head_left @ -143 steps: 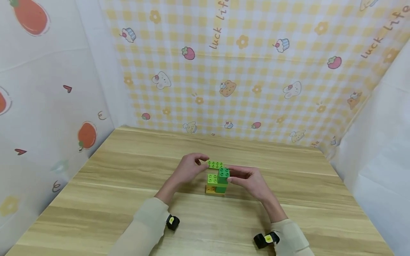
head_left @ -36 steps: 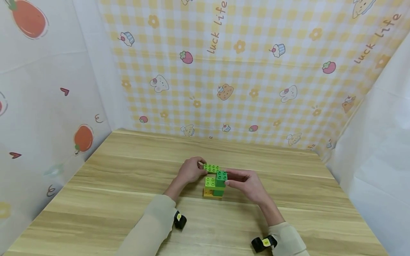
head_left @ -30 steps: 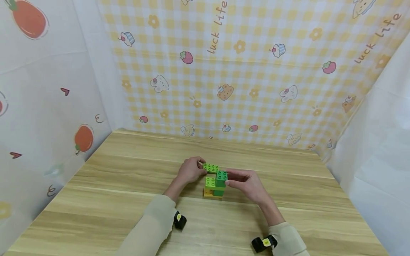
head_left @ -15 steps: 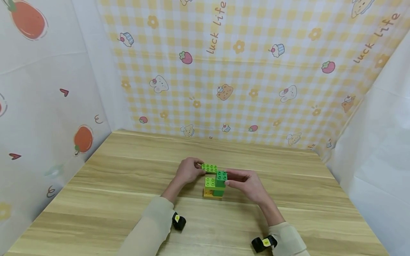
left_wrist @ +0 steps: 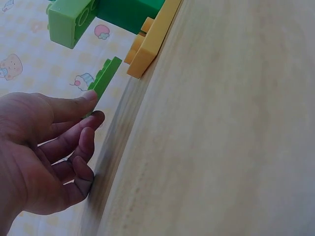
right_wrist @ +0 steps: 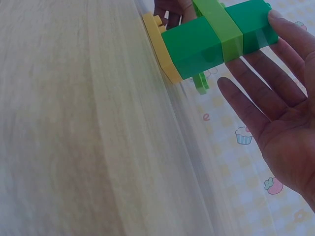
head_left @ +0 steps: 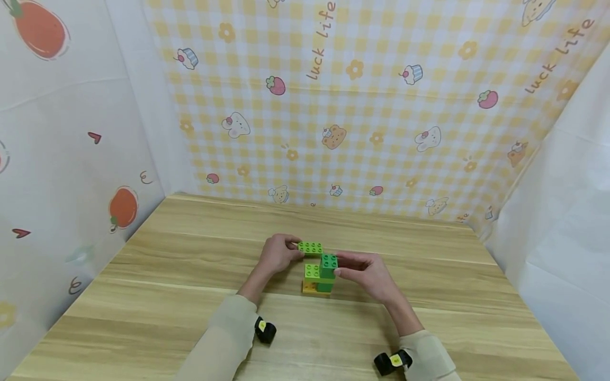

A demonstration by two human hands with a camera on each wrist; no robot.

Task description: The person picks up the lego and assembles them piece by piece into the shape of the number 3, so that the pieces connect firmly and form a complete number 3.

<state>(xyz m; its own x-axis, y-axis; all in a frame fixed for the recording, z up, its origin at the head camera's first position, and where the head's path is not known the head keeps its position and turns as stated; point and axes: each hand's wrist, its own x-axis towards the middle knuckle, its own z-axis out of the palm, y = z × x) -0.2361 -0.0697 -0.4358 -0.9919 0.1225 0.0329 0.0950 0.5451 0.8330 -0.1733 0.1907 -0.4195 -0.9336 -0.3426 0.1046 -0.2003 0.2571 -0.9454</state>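
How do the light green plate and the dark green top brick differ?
The light green plate is thin; the dark green top brick is thick. The plate shows eight studs, the brick four. The left hand pinches the plate apart from the stack; the brick tops the stack. Both are green and studded.

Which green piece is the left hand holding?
The thin light-green plate, held apart from the stack; the other green pieces sit in the stack above the yellow base.
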